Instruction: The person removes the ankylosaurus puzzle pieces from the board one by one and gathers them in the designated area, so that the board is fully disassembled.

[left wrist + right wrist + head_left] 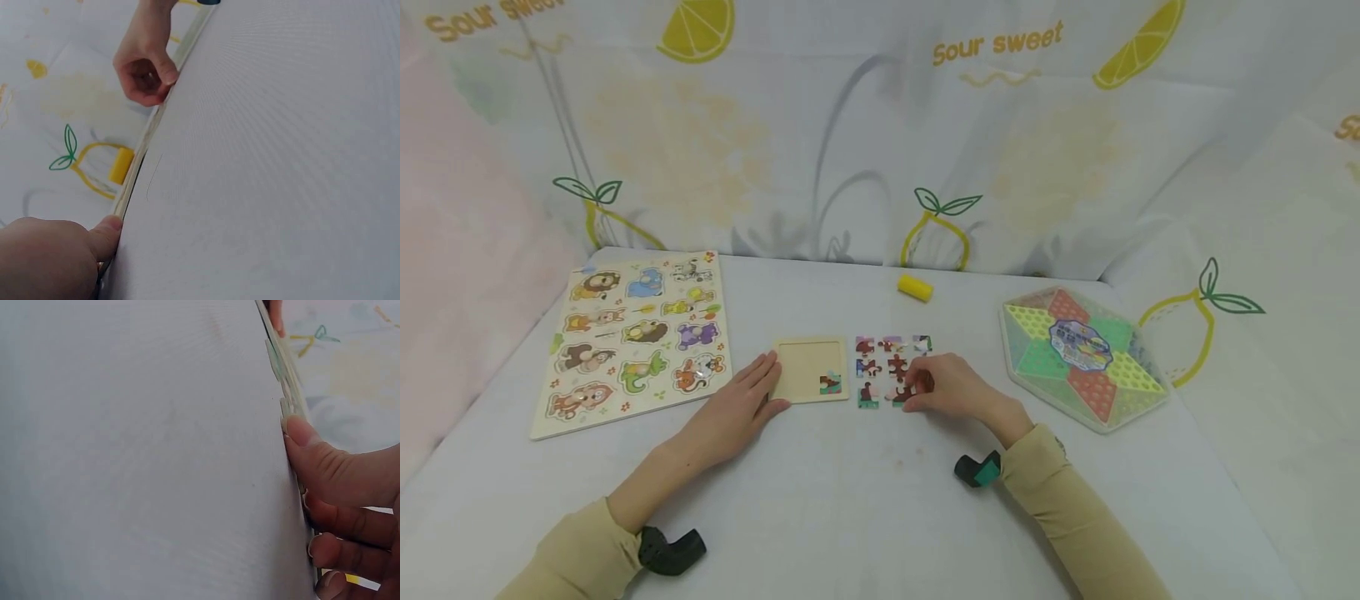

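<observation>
A small square wooden puzzle tray point(797, 367) lies on the white table with one printed piece point(831, 383) in its lower right corner. My left hand point(748, 400) rests with straight fingers along the tray's left edge. Loose jigsaw pieces lie in rows to the right of the tray, among them a brown piece point(897, 367) and a lower left piece point(868, 395). My right hand point(951, 385) curls over the lower right of these, thumb and fingers pinching a puzzle piece point(898, 396) at the table surface. Its fingers partly hide that piece.
A large wooden animal puzzle board point(632, 333) lies at the left. On the right is a hexagonal game box point(1082, 358) with coloured triangles. A yellow cylinder point(915, 288) lies near the back, before the lemon-printed cloth point(820, 125).
</observation>
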The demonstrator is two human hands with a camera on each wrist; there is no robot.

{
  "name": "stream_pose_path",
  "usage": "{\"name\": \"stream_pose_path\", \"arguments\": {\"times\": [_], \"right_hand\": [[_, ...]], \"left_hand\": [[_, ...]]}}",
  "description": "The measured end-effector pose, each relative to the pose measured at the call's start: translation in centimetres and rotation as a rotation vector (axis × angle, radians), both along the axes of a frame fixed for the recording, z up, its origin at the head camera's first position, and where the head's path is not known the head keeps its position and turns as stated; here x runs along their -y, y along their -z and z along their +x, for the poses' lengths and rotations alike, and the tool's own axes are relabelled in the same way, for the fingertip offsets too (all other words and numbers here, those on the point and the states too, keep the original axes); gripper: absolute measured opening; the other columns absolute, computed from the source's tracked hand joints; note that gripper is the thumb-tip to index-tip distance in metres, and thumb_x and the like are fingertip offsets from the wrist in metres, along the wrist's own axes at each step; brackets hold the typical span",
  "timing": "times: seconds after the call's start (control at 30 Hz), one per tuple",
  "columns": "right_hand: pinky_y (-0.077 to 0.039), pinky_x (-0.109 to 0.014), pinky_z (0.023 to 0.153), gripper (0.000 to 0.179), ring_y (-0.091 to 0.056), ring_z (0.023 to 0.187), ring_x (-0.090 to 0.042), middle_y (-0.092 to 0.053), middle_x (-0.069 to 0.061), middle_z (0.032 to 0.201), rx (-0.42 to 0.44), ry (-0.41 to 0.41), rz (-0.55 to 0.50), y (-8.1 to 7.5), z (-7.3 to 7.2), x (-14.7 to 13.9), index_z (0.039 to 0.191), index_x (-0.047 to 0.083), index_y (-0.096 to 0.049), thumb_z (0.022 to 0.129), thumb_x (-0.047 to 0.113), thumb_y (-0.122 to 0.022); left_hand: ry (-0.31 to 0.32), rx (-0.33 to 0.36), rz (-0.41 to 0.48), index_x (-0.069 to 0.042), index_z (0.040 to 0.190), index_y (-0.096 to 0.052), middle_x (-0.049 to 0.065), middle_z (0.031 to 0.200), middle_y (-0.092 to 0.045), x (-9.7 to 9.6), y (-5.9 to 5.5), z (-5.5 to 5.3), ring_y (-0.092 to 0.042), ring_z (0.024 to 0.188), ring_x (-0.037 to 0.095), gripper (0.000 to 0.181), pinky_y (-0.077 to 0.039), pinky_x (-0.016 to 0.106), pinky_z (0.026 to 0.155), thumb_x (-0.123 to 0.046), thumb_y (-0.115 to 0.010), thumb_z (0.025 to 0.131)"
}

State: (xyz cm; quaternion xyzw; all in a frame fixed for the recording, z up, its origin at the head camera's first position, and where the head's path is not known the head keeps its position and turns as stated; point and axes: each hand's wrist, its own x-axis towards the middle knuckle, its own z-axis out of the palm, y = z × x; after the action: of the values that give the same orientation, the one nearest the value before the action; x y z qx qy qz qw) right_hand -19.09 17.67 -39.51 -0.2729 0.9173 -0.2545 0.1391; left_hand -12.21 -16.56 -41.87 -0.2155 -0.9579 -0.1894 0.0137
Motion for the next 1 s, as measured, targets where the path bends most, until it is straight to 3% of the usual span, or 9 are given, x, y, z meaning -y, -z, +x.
{"name": "stream_pose_path", "arguments": {"times": [0.33,0.63,0.77,0.87,1.0], "right_hand": [[-0.044,-0.023,0.064,0.025,-0.05,0.07,-0.01,-0.056,0.005,0.073,0.017,-0.017,-0.008,-0.2,-0.1,-0.2,0.094,0.014,-0.067,0.082,0.028,-0.084],[-0.048,-0.022,0.066,0.013,-0.054,0.074,-0.011,-0.066,0.003,0.088,-0.194,0.031,-0.208,-0.7,0.2,1.6,0.1,0.01,-0.072,0.091,0.02,-0.075],[-0.05,-0.022,0.07,0.025,-0.057,0.081,-0.012,-0.065,0.0,0.095,-0.163,-0.044,-0.167,-1.1,0.0,4.7,0.112,0.008,-0.07,0.091,0.02,-0.075],[-0.051,-0.024,0.075,0.031,-0.059,0.089,-0.015,-0.066,-0.002,0.104,-0.094,-0.093,-0.105,-1.6,-0.3,7.1,0.118,0.008,-0.068,0.091,0.021,-0.076],[-0.049,-0.026,0.082,0.037,-0.057,0.095,-0.016,-0.063,-0.001,0.111,-0.044,-0.104,0.016,-1.9,-0.3,9.7,0.122,0.013,-0.069,0.089,0.025,-0.078]], "left_hand": [[0.002,-0.007,-0.001,0.013,0.146,-0.039,0.029,0.157,-0.031,0.0,0.0,0.0,-0.029,0.146,0.045,0.063,-0.032,0.057,0.117,-0.028,-0.058,0.102],[0.002,-0.013,-0.006,0.013,0.146,-0.039,0.029,0.156,-0.031,0.1,-0.1,0.0,-0.03,0.146,0.045,0.063,-0.032,0.057,0.116,-0.027,-0.059,0.102],[-0.002,-0.016,0.0,0.013,0.146,-0.039,0.029,0.156,-0.031,0.2,-0.3,0.0,-0.03,0.146,0.045,0.063,-0.032,0.057,0.117,-0.027,-0.058,0.102],[-0.009,-0.006,0.01,0.012,0.147,-0.039,0.029,0.157,-0.031,0.1,-0.3,0.1,-0.029,0.146,0.044,0.063,-0.032,0.057,0.117,-0.027,-0.058,0.102],[-0.008,0.007,0.015,0.012,0.147,-0.039,0.028,0.157,-0.03,0.0,-0.3,0.1,-0.029,0.146,0.044,0.062,-0.032,0.057,0.116,-0.027,-0.058,0.102]]}}
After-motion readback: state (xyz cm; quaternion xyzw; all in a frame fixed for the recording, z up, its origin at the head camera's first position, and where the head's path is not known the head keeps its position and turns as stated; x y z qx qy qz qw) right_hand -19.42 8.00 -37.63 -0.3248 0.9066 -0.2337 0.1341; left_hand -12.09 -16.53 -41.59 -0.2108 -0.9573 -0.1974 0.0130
